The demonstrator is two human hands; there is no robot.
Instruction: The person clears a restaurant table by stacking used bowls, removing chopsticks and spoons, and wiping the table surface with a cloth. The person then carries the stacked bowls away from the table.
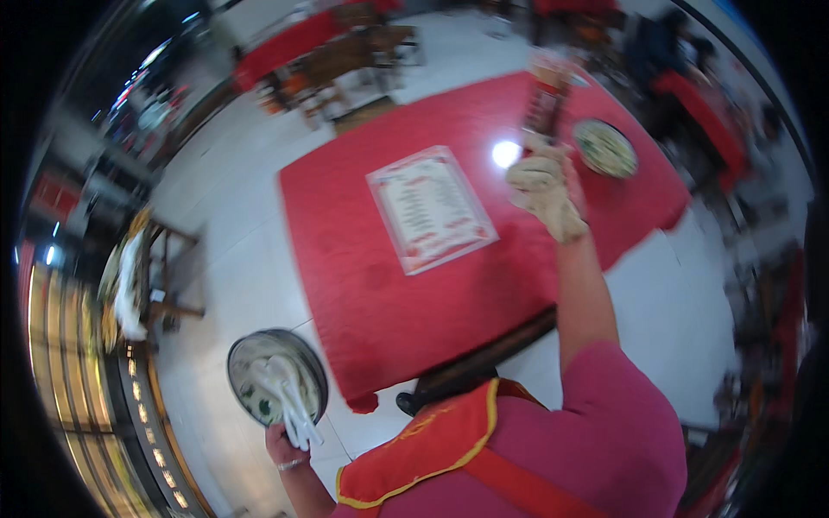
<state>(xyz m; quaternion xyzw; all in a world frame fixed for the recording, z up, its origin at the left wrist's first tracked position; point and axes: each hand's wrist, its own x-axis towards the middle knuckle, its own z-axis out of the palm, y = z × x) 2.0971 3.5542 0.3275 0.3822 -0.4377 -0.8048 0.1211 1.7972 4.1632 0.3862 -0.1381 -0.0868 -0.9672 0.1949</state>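
Low on the left, my left hand [281,445] grips the rim of a dark-edged bowl [236,362], which looks like one of a stack. White spoons [293,408] lie in it, their handles jutting over the rim towards me. Bits of green show inside. My right arm reaches across a table with a red cloth [350,291]. In my right hand [574,188] is a crumpled beige cloth [541,184], on or just above the tabletop. Just right of that hand sits a round bowl [605,149] with pale and green contents or pattern.
A printed sheet [434,210] bearing writing lies mid-table. Behind the beige cloth stands a blurred brown and red container [546,103]. A wooden stool [162,272] with white material stands at left. Other red-covered tables [288,48] and a blurred person [660,52] are farther back.
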